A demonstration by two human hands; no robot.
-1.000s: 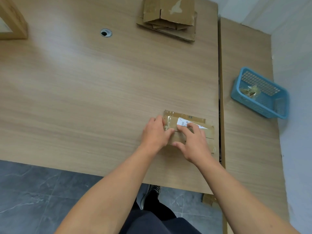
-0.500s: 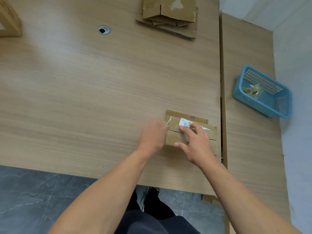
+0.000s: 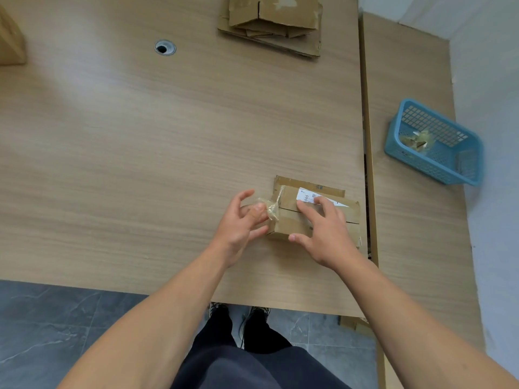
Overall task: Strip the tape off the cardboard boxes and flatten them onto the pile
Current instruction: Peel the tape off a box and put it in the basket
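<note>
Brown cardboard box — white label; blue lattice basket; pale woodgrain table.

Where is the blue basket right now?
In the head view, the blue basket sits on the right-hand table, near the wall, beyond and right of the box under the right hand.
</note>
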